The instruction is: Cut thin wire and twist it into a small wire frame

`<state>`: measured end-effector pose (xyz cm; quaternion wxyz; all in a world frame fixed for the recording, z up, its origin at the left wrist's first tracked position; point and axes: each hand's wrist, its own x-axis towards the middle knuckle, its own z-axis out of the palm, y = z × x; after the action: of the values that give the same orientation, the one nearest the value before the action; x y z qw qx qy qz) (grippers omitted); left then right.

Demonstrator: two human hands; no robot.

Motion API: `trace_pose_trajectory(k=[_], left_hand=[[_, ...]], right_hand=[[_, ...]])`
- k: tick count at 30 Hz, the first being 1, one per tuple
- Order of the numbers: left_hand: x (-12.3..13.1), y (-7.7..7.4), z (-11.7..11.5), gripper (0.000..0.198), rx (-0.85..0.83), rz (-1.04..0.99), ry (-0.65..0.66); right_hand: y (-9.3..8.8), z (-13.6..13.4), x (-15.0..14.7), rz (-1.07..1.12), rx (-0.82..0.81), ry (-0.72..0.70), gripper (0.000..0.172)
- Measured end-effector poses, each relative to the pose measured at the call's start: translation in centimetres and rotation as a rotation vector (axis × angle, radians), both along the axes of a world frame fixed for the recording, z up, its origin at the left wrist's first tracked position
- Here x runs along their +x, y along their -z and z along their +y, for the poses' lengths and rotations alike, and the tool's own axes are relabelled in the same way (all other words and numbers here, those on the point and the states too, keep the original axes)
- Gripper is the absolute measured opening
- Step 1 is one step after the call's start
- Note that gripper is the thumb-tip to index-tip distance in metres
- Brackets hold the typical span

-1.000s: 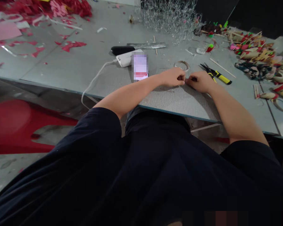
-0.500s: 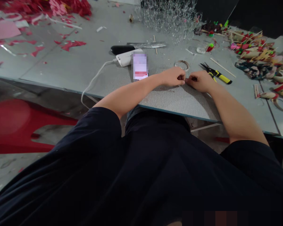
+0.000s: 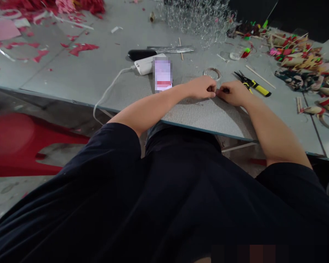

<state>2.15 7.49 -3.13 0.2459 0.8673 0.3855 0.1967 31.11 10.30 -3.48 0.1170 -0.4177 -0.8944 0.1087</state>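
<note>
My left hand (image 3: 204, 87) and my right hand (image 3: 233, 93) meet fingertip to fingertip over the near part of the grey table (image 3: 197, 115). Both are closed in a pinch; whatever sits between the fingers is too small to make out. Just beyond my left hand lies a roll of tape (image 3: 212, 74). Pliers with yellow and black handles (image 3: 259, 87) rest right beside my right hand. Left of my left hand, a lit phone (image 3: 163, 75) leans on a white power bank (image 3: 146, 66) with a white cable.
Behind the phone lie a black-handled tool (image 3: 142, 55) and a bundle of thin wires (image 3: 172, 49). A heap of tangled silver wire (image 3: 200, 20) stands at the back. Small colourful craft pieces (image 3: 298, 60) pile up on the right, red scraps (image 3: 83, 48) on the left. A red stool (image 3: 13, 142) is below.
The hands stay pinched together in nearly the same spot. The view has shifted very slightly; nothing on the table has visibly been moved.
</note>
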Motion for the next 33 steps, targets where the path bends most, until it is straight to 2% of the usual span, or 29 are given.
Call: trace_pose_trajectory(k=[5, 12, 15, 22, 27, 33], left_hand=[[-0.1, 0.0, -0.1, 0.033, -0.023, -0.012, 0.011], [-0.1, -0.1, -0.1, 0.029, -0.011, -0.019, 0.030], [0.0, -0.2, 0.0, 0.030, -0.004, -0.001, 0.024], [-0.2, 0.2, 0.2, 0.031, -0.007, -0.032, 0.039], [-0.2, -0.2, -0.2, 0.029, -0.047, -0.043, 0.021], [-0.1, 0.0, 0.0, 0.027, -0.022, -0.044, 0.030]], right_hand=[[0.2, 0.3, 0.0, 0.002, 0.023, -0.020, 0.067], [-0.4, -0.5, -0.7, -0.007, -0.023, 0.094, 0.060], [-0.8, -0.9, -1.0, 0.015, -0.048, 0.104, 0.063], [-0.8, -0.9, -0.8, -0.004, -0.047, 0.064, 0.069], [-0.4, -0.4, -0.4, 0.059, -0.054, 0.023, 0.070], [0.2, 0.0, -0.5, 0.079, 0.001, 0.041, 0.057]])
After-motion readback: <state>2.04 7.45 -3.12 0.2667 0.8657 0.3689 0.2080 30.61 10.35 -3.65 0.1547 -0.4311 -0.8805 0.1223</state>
